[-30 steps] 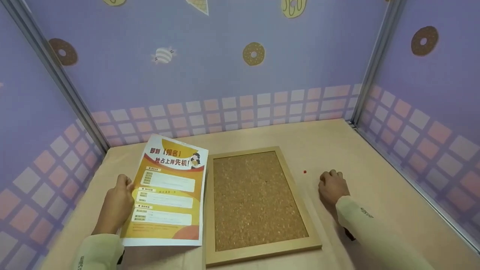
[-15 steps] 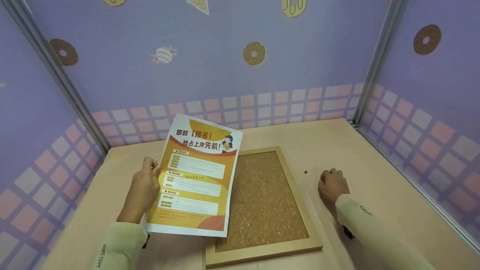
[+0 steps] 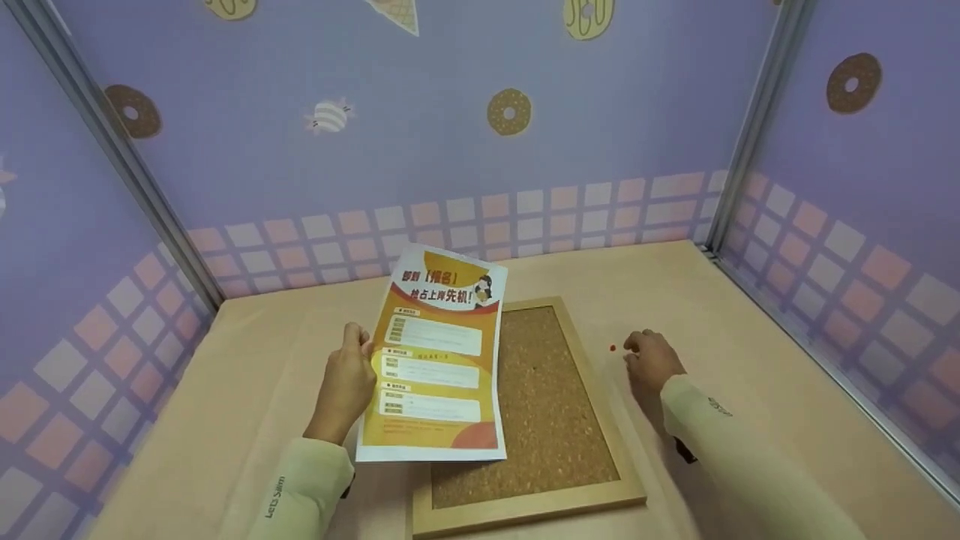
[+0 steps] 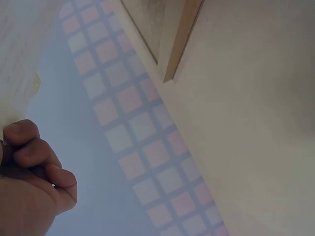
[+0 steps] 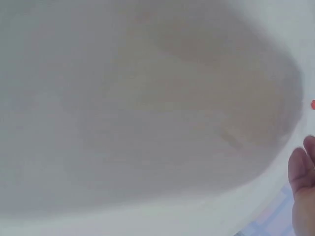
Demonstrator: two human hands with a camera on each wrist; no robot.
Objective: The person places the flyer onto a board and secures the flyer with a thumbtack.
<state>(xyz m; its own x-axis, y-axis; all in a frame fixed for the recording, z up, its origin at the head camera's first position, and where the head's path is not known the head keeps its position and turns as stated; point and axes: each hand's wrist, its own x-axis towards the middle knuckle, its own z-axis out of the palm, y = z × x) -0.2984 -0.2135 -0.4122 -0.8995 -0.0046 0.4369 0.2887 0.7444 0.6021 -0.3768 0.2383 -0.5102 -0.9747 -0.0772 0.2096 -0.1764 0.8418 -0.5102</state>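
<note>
My left hand (image 3: 346, 386) pinches the left edge of a yellow and white printed flyer (image 3: 442, 367). The sheet is tilted up and overlaps the left part of a wood-framed cork board (image 3: 559, 405), hiding some of it. In the left wrist view, curled fingers (image 4: 37, 152) hold the pale back of the sheet (image 4: 24, 49). Over the table to the right of the board, my right hand (image 3: 652, 360) holds nothing, its fingers loosely bent. Just left of those fingertips lies a small red round object (image 3: 613, 348), too small to identify. The right wrist view shows it (image 5: 313, 104) at the edge.
The table (image 3: 757, 375) has a pale beige cover. Purple walls (image 3: 420, 150) with a pink and white checked band enclose its back and sides. Metal posts (image 3: 757, 142) stand at the two back corners.
The left hand has carried the flyer rightward, from beside the cork board to over its left part. The right hand has shifted slightly left toward the red object, its fingers loosening.
</note>
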